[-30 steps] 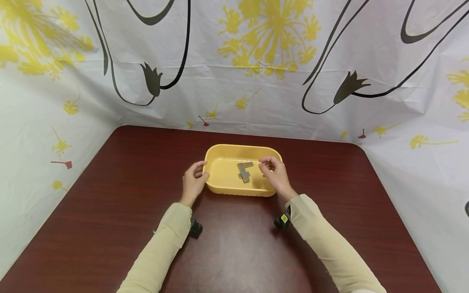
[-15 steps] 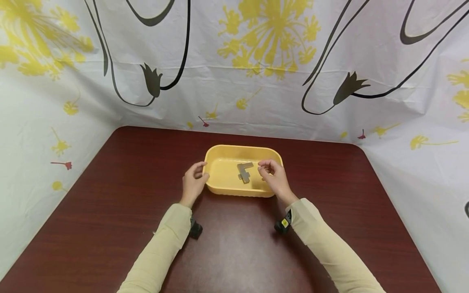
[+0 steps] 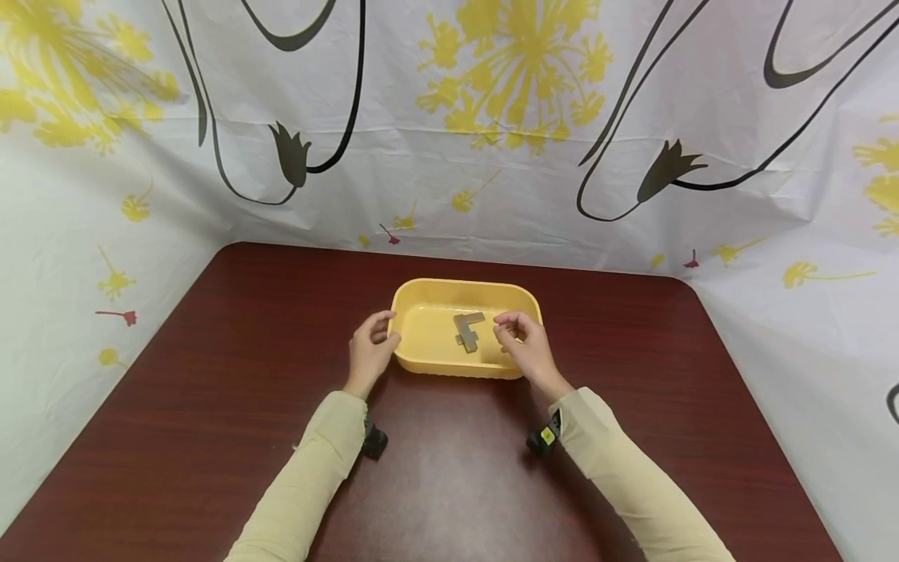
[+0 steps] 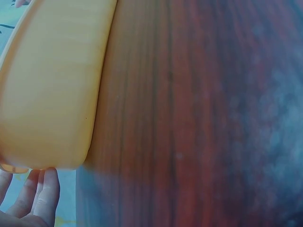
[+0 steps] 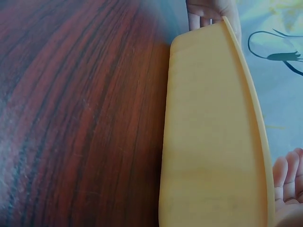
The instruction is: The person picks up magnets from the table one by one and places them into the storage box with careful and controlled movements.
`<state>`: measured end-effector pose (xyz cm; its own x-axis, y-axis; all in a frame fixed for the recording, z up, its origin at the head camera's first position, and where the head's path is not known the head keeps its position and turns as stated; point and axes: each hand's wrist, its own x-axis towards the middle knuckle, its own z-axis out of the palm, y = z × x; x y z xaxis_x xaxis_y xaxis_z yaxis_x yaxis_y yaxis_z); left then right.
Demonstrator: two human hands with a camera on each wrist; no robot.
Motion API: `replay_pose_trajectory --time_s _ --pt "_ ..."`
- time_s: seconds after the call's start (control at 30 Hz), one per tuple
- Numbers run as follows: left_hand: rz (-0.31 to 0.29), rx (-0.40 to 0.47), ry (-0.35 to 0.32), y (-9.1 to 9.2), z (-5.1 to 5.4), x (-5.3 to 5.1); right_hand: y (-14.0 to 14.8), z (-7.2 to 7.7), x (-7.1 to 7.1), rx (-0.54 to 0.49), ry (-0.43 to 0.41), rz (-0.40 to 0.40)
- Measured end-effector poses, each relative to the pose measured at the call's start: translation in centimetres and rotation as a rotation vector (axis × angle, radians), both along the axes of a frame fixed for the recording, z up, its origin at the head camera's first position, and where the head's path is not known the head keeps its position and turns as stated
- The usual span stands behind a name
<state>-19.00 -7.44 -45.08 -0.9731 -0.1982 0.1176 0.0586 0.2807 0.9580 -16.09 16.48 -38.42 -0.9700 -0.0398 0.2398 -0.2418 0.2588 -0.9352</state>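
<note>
A yellow plastic tray point(image 3: 428, 367) stands on the table. Several small flat grey-brown bars point(image 3: 467, 334) lie overlapping near the middle of its floor; their exact kind is hard to tell. At the tray's left end, my left hand point(image 3: 368, 351) rests its fingertips against the outer wall. The left wrist view shows those fingers point(image 4: 47, 196) touching the end wall. My right hand point(image 3: 531, 351) hovers over the right end of the tray, fingers loosely bent, thumb apart from the fingertips, with nothing visible between them. It hides part of that end. In the right wrist view its fingers point(image 5: 280, 175) stand beyond the rim.
The dark red wooden table point(image 3: 449, 468) extends around the tray. A white curtain point(image 3: 393, 179) with yellow and dark flower prints hangs behind and along the sides. A small black wrist camera point(image 3: 375, 442) is at the left cuff, another camera point(image 3: 542, 439) at the right.
My right hand has come slightly nearer to my body and lower in the head view. The left hand, tray and bars stay where they were.
</note>
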Motion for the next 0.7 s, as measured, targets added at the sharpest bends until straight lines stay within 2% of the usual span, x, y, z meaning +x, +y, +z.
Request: replay_pose_trajectory --time_s 0.23,0.7 --pt "-0.002 0.002 0.0 0.03 0.1 0.08 0.12 0.1 0.4 -0.04 -0.042 -0.006" --pt "-0.005 0.001 -0.005 -0.09 0.24 0.07 0.14 0.18 0.67 -0.08 -0.074 -0.012"
